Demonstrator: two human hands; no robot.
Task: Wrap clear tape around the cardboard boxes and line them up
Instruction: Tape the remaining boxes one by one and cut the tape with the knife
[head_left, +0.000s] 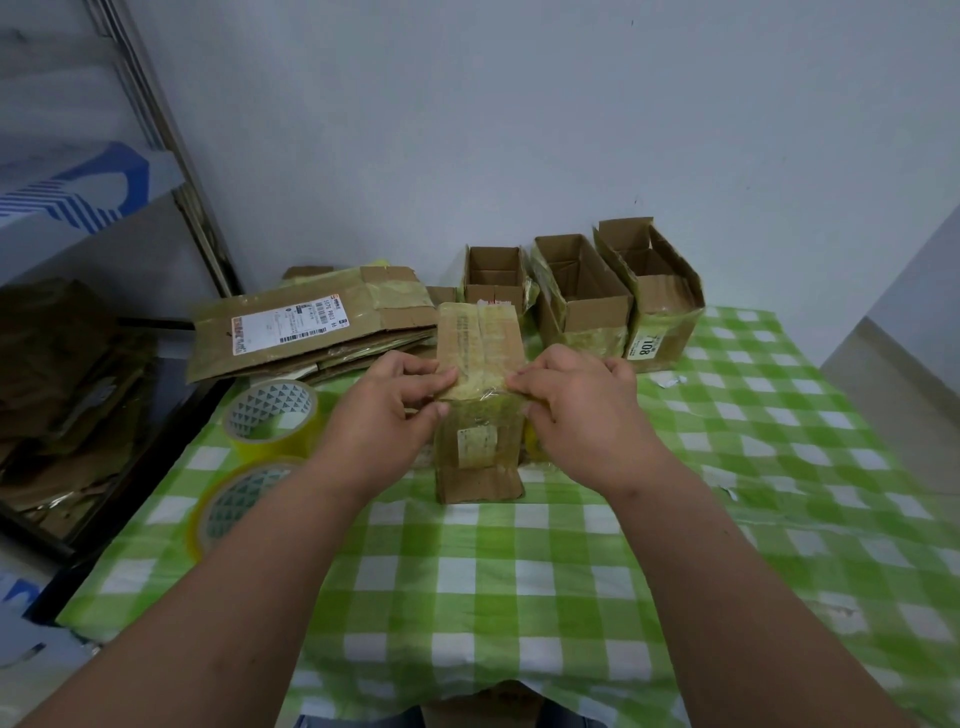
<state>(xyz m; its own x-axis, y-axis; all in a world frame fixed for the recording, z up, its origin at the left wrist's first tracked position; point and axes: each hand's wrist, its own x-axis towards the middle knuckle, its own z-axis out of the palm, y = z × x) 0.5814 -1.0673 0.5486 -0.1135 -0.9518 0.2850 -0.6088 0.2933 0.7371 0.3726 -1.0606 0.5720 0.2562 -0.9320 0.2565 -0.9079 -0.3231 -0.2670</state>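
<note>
A small closed cardboard box (480, 358), glossy with yellowish tape, stands in the middle of the table. My left hand (387, 415) grips its left side, fingertips curled onto the top near edge. My right hand (576, 410) holds the right side, fingers pressed on the tape at the same edge. A tape roll (535, 441) is partly hidden behind my right hand. Three open taped boxes (582, 296) stand in a row at the back against the wall.
Two tape rolls (272, 418) lie on the green checked tablecloth (519, 597) at the left. A stack of flattened cardboard (311, 322) lies at the back left. More flattened boxes (62, 395) sit on a shelf off the table's left edge.
</note>
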